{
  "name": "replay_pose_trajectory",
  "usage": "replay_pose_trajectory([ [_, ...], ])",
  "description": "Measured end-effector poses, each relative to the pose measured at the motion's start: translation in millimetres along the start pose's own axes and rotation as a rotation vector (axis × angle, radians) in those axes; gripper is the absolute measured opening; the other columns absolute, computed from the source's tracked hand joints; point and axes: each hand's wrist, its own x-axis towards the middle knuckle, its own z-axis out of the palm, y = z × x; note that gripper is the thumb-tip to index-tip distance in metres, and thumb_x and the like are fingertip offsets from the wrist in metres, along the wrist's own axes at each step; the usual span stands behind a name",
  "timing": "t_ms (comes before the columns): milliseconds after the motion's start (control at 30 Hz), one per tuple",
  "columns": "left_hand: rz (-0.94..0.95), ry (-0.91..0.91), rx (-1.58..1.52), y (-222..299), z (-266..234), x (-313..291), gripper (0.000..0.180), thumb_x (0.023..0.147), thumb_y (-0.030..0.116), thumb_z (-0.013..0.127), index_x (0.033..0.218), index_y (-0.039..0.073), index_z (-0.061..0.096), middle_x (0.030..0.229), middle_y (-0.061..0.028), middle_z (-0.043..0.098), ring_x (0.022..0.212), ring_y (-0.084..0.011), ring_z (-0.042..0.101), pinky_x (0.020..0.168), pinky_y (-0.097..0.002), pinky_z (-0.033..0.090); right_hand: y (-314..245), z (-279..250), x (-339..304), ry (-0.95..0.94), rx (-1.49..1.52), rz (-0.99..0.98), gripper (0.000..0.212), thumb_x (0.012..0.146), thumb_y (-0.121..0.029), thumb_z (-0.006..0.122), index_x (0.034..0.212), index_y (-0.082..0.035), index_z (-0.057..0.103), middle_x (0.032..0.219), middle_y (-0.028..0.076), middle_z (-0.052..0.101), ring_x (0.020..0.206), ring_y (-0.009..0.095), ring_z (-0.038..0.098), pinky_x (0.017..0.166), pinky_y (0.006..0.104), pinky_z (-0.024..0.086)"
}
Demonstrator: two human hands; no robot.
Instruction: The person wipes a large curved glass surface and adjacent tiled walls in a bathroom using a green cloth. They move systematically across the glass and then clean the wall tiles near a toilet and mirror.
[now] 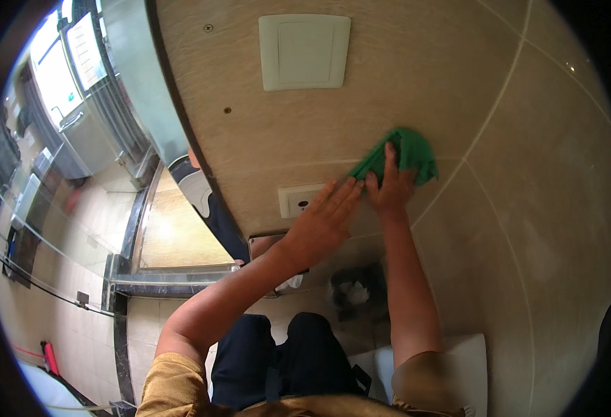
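A green cloth (416, 151) lies bunched against the beige tiled wall (382, 90), close to the corner seam. My right hand (392, 186) presses it to the wall, the index finger stretched over the fabric. My left hand (324, 221) has its fingers straight and lying flat, with the tips at the lower left corner of the cloth. Whether those tips hold down the corner or only touch it, I cannot tell. Just left of my left fingers is a small white wall plate (293, 201) with a dark oval, partly covered by the hand.
Higher up is a large white square wall panel (305, 52), with two screws (209, 28) to its left. Below my hands are a metal paper holder (266, 243) and a blurred dark bin (356, 288). Glass panels (55, 229) and a striped mat (180, 222) are at left.
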Motion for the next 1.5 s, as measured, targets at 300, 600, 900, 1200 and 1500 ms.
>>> replay_pose_trajectory([
  [300, 0.112, 0.037, 0.142, 15, 22, 52, 0.068, 0.081, 0.022, 0.068, 0.141, -0.008, 0.051, 0.156, -0.0219, 0.041, 0.149, -0.0335, 0.033, 0.124, -0.0532, 0.019, 34, -9, 0, 0.194, 0.029, 0.218, 0.069, 0.105, -0.05, 0.036, 0.154, -0.002, 0.034, 0.157, 0.027, 0.035, 0.139, 0.046, 0.037, 0.114, 0.0571, 0.025],
  [600, 0.11, 0.104, 0.216, 26, 26, 57, 0.057, 0.09, 0.023, 0.055, 0.14, -0.005, 0.054, 0.151, -0.0207, 0.048, 0.146, -0.0334, 0.038, 0.125, -0.0535, 0.019, 22, 1, -22, 0.192, 0.017, 0.588, 0.085, 0.102, -0.068, 0.029, 0.16, -0.006, 0.018, 0.164, 0.023, 0.02, 0.146, 0.042, 0.031, 0.114, 0.0567, 0.027],
  [900, 0.009, 0.063, 0.123, 19, -2, 12, 0.041, 0.089, 0.021, 0.057, 0.12, -0.004, 0.065, 0.148, -0.0267, 0.05, 0.144, -0.0385, 0.041, 0.123, -0.0546, 0.022, -44, 29, -29, 0.192, -0.441, 0.297, 0.092, 0.098, -0.07, 0.04, 0.162, -0.009, 0.012, 0.162, 0.022, 0.021, 0.146, 0.045, 0.026, 0.114, 0.0638, 0.026],
  [1200, -0.199, 0.294, -0.104, 19, -13, -49, 0.037, 0.086, 0.011, 0.062, 0.119, -0.004, 0.058, 0.148, -0.0328, 0.046, 0.144, -0.0451, 0.039, 0.119, -0.0599, 0.028, -179, 27, -16, 0.033, 0.034, 0.556, 0.084, 0.1, -0.061, 0.043, 0.161, -0.008, 0.018, 0.16, 0.023, 0.025, 0.144, 0.045, 0.03, 0.112, 0.0662, 0.027],
  [1500, -0.521, 0.296, -0.273, 3, -24, -127, 0.056, 0.079, 0.014, 0.075, 0.127, -0.005, 0.052, 0.147, -0.0338, 0.043, 0.141, -0.0486, 0.039, 0.117, -0.0631, 0.026, -227, 29, -40, -0.088, -0.004, 0.239, 0.065, 0.103, -0.042, 0.05, 0.155, -0.005, 0.036, 0.153, 0.024, 0.035, 0.137, 0.046, 0.036, 0.108, 0.0676, 0.029],
])
